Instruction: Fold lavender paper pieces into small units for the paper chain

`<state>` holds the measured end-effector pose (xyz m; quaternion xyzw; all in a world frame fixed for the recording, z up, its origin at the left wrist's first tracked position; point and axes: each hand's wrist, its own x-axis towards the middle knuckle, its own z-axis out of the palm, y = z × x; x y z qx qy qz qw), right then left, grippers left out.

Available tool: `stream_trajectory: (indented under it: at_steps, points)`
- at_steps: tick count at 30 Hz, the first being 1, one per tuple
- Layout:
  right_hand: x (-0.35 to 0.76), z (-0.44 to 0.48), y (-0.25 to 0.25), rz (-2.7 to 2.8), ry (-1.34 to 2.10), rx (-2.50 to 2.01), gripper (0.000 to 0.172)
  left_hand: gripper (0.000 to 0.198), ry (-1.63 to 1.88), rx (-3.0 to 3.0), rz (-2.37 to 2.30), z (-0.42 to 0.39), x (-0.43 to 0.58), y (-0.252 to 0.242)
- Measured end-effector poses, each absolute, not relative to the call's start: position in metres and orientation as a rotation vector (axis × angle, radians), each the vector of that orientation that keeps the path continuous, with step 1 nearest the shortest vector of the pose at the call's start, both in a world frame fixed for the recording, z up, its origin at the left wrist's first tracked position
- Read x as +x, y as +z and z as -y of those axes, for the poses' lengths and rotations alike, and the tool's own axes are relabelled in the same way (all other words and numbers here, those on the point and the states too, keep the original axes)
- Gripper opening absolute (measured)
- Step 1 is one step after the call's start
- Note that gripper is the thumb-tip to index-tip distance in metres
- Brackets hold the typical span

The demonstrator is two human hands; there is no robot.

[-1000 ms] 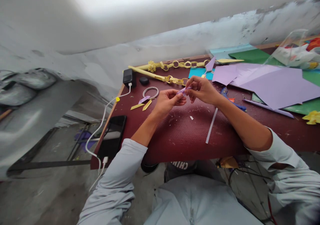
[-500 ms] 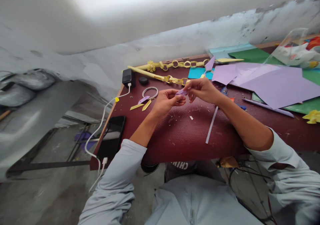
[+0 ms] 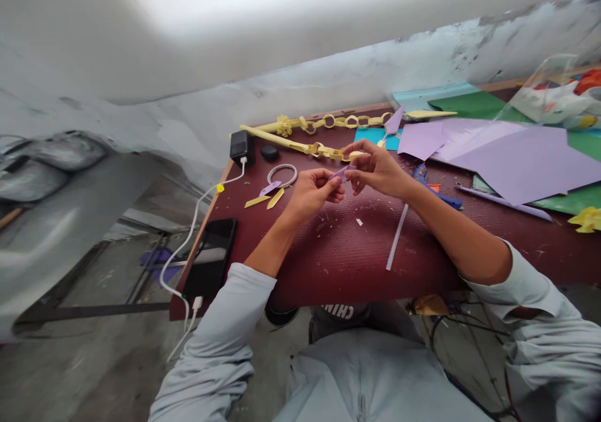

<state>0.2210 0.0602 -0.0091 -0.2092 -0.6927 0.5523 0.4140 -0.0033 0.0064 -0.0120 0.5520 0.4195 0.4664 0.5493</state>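
Note:
A small purple piece of paper (image 3: 342, 173) is held up over the dark red table (image 3: 338, 259). My left hand (image 3: 315, 190) pinches its left part between thumb and fingers. At its right end, the thumb and a finger of my right hand (image 3: 378, 171) close on the paper, with the index finger raised apart. Beyond my hands lie yellow paper chains (image 3: 328, 151). Left of my left hand are a white ring (image 3: 282, 174), yellow paper strips (image 3: 275, 198) and a small purple paper piece (image 3: 269, 188). Below my right hand lies a white stick (image 3: 397, 237).
Purple sheets (image 3: 521, 159) and green sheets (image 3: 483, 106) cover the right side. A blue tool (image 3: 448, 201) lies partly behind my right forearm. Along the left edge are a black phone (image 3: 213, 253), a power bank (image 3: 241, 145) and a white cable (image 3: 188, 234).
My right index finger has lifted and straightened away from the paper. The purple piece shows at a slightly different angle, and my left hand has shifted slightly left.

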Motion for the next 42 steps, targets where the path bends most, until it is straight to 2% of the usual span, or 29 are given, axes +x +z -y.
stream_trajectory:
  at_steps: [2,11,17,27,38,42]
  points:
    - [0.2215,-0.0599,-0.0085,1.771,1.406,-0.528,0.069,0.042,1.104,1.331,-1.0,-0.0061,-0.003,-0.012]
    - [0.2242,-0.064,-0.0115,1.737,1.413,-0.538,0.055,0.044,1.133,1.208,-1.031,-0.0071,-0.0101,-0.0086]
    - [0.2246,-0.0644,-0.0135,1.75,1.446,-0.549,0.056,0.047,1.07,1.246,-0.946,-0.0055,-0.007,-0.0135]
    - [0.2236,-0.0641,-0.0138,1.781,1.453,-0.524,0.048,0.047,1.056,1.274,-0.946,-0.0068,-0.0063,-0.0144]
    - [0.2276,-0.0675,-0.0102,1.793,1.413,-0.581,0.02,0.047,1.075,1.232,-0.91,-0.0027,-0.0047,-0.0056]
    - [0.2305,-0.0678,-0.0098,1.79,1.414,-0.596,0.021,0.052,1.099,1.215,-0.911,-0.0041,-0.0032,-0.0073]
